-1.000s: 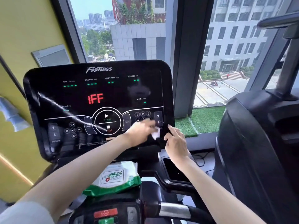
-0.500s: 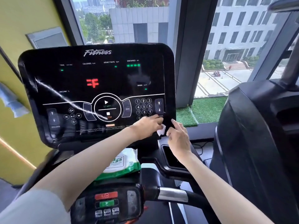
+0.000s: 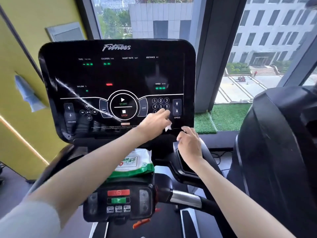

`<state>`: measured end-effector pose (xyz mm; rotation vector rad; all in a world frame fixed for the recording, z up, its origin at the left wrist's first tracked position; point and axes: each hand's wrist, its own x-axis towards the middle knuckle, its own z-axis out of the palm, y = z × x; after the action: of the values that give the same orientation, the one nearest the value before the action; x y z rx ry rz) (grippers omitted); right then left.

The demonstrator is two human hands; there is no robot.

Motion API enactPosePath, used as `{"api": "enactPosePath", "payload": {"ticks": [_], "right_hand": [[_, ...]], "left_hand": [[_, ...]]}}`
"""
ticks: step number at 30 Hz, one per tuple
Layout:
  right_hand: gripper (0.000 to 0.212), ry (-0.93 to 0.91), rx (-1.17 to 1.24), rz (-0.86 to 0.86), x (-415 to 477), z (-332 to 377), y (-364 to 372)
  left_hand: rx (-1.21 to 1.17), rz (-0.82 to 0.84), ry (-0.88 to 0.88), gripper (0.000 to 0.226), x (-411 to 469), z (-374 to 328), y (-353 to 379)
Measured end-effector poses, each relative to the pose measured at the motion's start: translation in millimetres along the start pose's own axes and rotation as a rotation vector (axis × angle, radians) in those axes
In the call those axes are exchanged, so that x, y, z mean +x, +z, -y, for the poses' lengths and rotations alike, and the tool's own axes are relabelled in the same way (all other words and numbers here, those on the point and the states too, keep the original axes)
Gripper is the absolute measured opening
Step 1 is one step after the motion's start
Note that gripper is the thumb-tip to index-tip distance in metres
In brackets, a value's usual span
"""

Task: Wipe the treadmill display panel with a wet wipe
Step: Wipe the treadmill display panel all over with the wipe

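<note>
Since half a second ago your left hand (image 3: 155,123) has slid up onto the keypad at the display panel's (image 3: 116,74) lower right — fingers curled over the white wet wipe (image 3: 168,127), pressing it to the glass. Your right hand (image 3: 189,145) hangs just below the panel's corner, fingers loosely bent, holding nothing.

Both arms reach forward, forearms bare. Left arm crosses from lower left up toward centre, pale sleeve at the near end. Left hand (image 3: 155,122) palm down, fingers extended and close together, pinching a bit of white between thumb and fingers. Right hand (image 3: 189,145) just beside it, lower and to the right, fingers curled loosely downward, gripping nothing.
</note>
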<state>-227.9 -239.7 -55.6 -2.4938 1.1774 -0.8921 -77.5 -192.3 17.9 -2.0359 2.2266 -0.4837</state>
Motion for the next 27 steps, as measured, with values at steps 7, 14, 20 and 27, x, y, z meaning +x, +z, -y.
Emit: {"api": "enactPosePath", "payload": {"ticks": [7,14,20,27], "right_hand": [[0.034,-0.047,0.025,-0.052,-1.8,8.9,5.0],[0.044,-0.191,0.069,-0.014,-4.1,55.4,25.0],[0.04,-0.292,0.081,0.057,-6.1,99.5,53.9],[0.039,-0.369,0.048,0.168,-11.7,156.8,85.5]], "left_hand": [[-0.092,-0.091,0.088,0.036,-11.0,15.1,30.5],[-0.026,-0.068,-0.017,0.045,-92.3,93.7,45.1],[0.216,0.103,-0.304,0.015,-168.8,151.8,36.2],[-0.219,-0.194,-1.212,0.034,-237.3,167.7,56.6]]}}
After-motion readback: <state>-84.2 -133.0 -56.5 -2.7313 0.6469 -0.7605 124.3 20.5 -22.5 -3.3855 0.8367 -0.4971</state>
